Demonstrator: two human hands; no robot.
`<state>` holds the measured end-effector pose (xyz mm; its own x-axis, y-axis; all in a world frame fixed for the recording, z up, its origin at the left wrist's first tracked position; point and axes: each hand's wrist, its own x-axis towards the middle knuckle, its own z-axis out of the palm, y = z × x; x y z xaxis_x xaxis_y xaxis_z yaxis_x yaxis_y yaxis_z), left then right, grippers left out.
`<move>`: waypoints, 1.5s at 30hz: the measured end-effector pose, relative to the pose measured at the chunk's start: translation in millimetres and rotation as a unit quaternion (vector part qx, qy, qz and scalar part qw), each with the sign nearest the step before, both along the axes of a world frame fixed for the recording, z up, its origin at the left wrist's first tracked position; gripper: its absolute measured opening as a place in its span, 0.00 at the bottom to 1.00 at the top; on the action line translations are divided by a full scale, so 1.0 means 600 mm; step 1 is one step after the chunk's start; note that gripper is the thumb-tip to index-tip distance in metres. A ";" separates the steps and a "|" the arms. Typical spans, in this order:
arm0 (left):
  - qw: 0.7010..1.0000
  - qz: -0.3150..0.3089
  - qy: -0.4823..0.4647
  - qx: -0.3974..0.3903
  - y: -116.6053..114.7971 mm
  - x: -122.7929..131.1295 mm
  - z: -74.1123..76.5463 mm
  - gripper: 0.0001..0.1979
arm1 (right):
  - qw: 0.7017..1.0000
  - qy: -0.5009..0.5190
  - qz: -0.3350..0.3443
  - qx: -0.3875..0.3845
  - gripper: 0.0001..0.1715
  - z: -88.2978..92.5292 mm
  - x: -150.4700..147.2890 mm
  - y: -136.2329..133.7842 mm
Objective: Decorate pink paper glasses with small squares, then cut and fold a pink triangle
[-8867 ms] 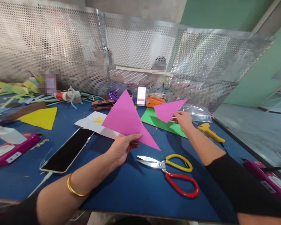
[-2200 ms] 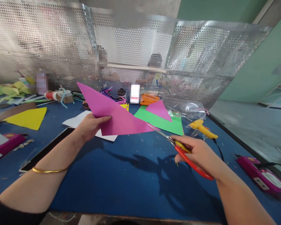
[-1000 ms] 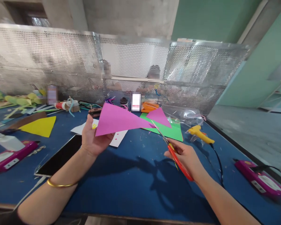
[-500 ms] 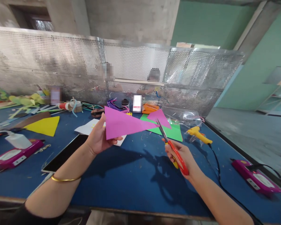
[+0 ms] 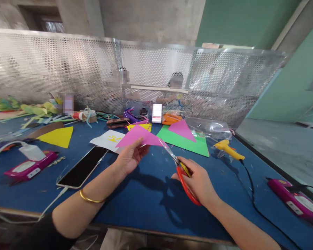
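Observation:
My left hand (image 5: 131, 156) pinches a pink sheet of craft paper (image 5: 135, 134) between thumb and fingers, above the table. Its pointed right end meets the blade tips of a pair of scissors (image 5: 181, 170) with red and yellow handles. My right hand (image 5: 199, 178) is wrapped round those handles. Behind the scissors, another pink paper piece (image 5: 183, 130) lies on a green sheet (image 5: 198, 147). A white paper with yellow marks (image 5: 101, 138) lies beyond my left wrist, partly covered by the held sheet. Left of my forearm is a phone (image 5: 83, 168) with a dark screen, its cable plugged in.
A yellow glue gun (image 5: 229, 150) with a black cord lies right. Purple power strips (image 5: 32, 166) sit on both sides of the blue table (image 5: 135, 211). Yellow paper (image 5: 58, 136) lies left. A perforated metal screen (image 5: 88, 73) stands behind, with people beyond it.
The pink sheet in my left hand has tilted and turned, and that hand has moved right and closer to my right hand. The scissors have shifted left to its pointed end.

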<state>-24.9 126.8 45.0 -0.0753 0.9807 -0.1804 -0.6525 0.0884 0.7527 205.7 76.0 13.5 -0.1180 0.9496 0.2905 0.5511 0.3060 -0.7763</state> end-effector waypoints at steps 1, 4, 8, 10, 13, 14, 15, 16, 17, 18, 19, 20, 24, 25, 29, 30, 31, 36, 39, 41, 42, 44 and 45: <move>1.000 0.002 0.001 -0.002 -0.003 0.003 0.000 0.06 | 1.000 -0.023 0.003 0.012 0.28 0.000 -0.003 -0.004; 1.000 0.006 0.010 -0.005 -0.011 0.007 0.004 0.05 | 0.998 -0.055 0.006 0.030 0.28 0.001 -0.009 -0.012; 0.999 0.000 0.038 0.006 -0.019 0.005 0.012 0.07 | 0.998 -0.056 0.011 0.024 0.27 0.000 -0.009 -0.017; 0.998 -0.003 0.052 0.016 -0.022 0.004 0.014 0.09 | 0.998 -0.051 0.014 0.021 0.27 0.001 -0.008 -0.018; 0.997 0.002 0.071 0.025 -0.024 0.004 0.015 0.11 | 0.999 -0.043 0.016 0.015 0.28 0.004 -0.009 -0.020; 0.997 0.004 0.076 0.026 -0.025 0.005 0.015 0.11 | 0.999 -0.042 0.018 0.013 0.28 0.004 -0.009 -0.020; 0.996 0.008 0.080 0.027 -0.025 0.005 0.015 0.11 | 0.999 -0.043 0.021 0.011 0.29 0.004 -0.010 -0.020; 0.996 0.011 0.083 0.028 -0.026 0.006 0.015 0.10 | 0.999 -0.043 0.025 0.008 0.30 0.004 -0.010 -0.020; 0.996 0.016 0.086 0.030 -0.026 0.006 0.014 0.10 | 0.999 -0.042 0.028 0.005 0.31 0.004 -0.010 -0.019; 0.995 0.021 0.089 0.032 -0.026 0.006 0.014 0.10 | 0.999 -0.042 0.030 0.003 0.32 0.003 -0.009 -0.019; 0.995 0.026 0.092 0.034 -0.026 0.006 0.013 0.10 | 0.999 -0.044 0.031 0.000 0.33 0.003 -0.008 -0.018; 0.994 0.031 0.094 0.036 -0.026 0.005 0.013 0.10 | 0.998 -0.047 0.032 -0.004 0.34 0.003 -0.007 -0.018; 0.992 0.054 0.103 0.042 -0.025 0.003 0.014 0.12 | 0.998 -0.054 0.039 -0.021 0.36 0.005 0.002 -0.019; 0.992 0.059 0.105 0.042 -0.024 0.003 0.015 0.13 | 0.997 -0.051 0.043 -0.025 0.36 0.006 0.004 -0.019; 0.990 0.070 0.114 0.039 -0.022 0.003 0.015 0.13 | 0.998 -0.039 0.049 -0.032 0.36 0.011 0.005 -0.020; 0.990 0.071 0.116 0.038 -0.022 0.003 0.015 0.13 | 0.998 -0.038 0.047 -0.033 0.36 0.012 0.004 -0.021; 0.990 0.071 0.117 0.037 -0.022 0.003 0.015 0.13 | 0.998 -0.038 0.044 -0.033 0.35 0.013 0.003 -0.021; 0.990 0.074 0.115 0.044 -0.024 0.003 0.017 0.13 | 0.998 -0.054 0.031 -0.022 0.32 0.017 0.002 -0.022; 0.989 0.075 0.118 0.046 -0.024 0.005 0.018 0.13 | 0.997 -0.059 0.034 -0.022 0.31 0.015 0.003 -0.023; 0.989 0.071 0.123 0.045 -0.025 0.006 0.019 0.14 | 0.997 -0.061 0.035 -0.018 0.30 0.013 0.004 -0.022; 0.989 0.069 0.127 0.044 -0.025 0.006 0.019 0.14 | 0.997 -0.062 0.036 -0.015 0.31 0.012 0.005 -0.022; 0.988 0.065 0.134 0.043 -0.026 0.006 0.020 0.14 | 0.997 -0.060 0.038 -0.010 0.31 0.010 0.005 -0.022; 0.987 0.063 0.138 0.043 -0.026 0.006 0.019 0.14 | 0.997 -0.059 0.040 -0.006 0.30 0.009 0.006 -0.021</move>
